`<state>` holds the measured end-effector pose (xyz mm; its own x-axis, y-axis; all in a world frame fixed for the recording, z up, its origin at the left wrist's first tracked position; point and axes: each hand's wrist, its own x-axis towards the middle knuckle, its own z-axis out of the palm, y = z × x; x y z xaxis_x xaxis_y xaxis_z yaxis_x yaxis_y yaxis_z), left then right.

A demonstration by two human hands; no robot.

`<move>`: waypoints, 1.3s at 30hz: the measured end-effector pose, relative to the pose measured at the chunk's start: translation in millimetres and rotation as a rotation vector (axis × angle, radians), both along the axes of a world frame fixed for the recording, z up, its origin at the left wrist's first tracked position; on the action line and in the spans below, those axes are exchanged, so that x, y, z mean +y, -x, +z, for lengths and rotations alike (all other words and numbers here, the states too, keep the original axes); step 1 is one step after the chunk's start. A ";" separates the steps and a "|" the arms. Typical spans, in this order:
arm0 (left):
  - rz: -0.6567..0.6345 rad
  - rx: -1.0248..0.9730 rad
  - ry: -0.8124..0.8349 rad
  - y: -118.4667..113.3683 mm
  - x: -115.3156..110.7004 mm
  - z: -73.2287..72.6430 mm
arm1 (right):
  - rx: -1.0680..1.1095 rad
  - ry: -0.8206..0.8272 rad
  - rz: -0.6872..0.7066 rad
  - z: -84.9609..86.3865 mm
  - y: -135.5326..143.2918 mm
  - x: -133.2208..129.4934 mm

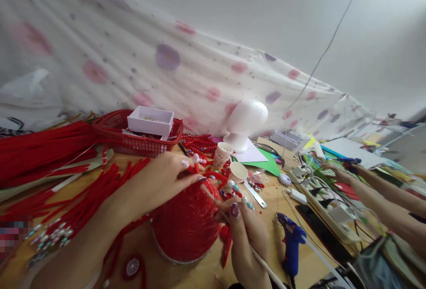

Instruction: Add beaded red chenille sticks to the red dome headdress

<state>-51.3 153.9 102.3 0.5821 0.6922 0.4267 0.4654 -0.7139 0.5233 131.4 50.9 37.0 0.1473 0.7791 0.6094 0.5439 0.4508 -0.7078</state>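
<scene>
Left hand (173, 169): I'm arching over red form (186, 227), fingers (188, 185) pinching red strip (194, 170).
Right hand (248, 240): fingers closed, gripping pale stick (210, 195).

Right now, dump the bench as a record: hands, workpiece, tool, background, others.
left hand: at the dome's top beside red beaded stems; grip unclear
right hand: holds a slim pale stick angled toward the dome's top
workpiece: red dome, pearl-like trim along its lower edge
tool: blue glue gun on the table, right of the right hand
background: white head form; red basket bearing a white box
others: another person's arms, far right
</scene>
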 end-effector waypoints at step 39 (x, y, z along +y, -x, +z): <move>0.095 0.057 -0.094 -6.0 1.1 -6.7 | 0.195 0.157 0.065 -2.9 -10.6 18.1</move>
